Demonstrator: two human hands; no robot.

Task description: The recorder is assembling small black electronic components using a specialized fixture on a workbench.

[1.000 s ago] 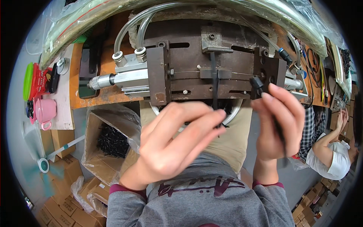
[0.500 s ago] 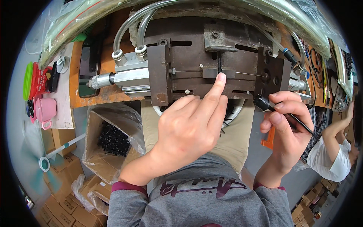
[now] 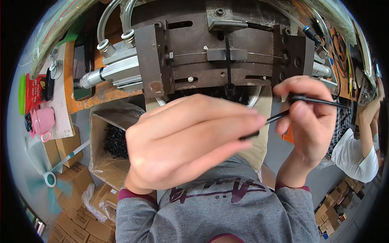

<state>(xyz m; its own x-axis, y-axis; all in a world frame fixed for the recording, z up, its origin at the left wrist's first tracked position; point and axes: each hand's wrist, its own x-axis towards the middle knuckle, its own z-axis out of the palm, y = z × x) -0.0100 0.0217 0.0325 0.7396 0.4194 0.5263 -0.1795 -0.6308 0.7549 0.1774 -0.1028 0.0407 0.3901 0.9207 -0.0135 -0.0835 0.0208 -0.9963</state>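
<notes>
Black cable tie (image 3: 283, 115) lies near-horizontal, pinched between both hands (image 3: 190, 141).

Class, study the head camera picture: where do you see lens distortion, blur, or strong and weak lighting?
Head view: fisheye bending curves the workbench edge and clear hoses toward a black rim; the left hand, very close to the lens, looks oversized and slightly soft; the right hand pinching a thin black strip is sharper; light is even and diffuse, with the dark metal fixture underexposed.

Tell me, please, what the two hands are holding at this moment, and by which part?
A thin black strap. The right hand pinches its head end between its fingers; the left hand meets the other end at its fingers.
</notes>
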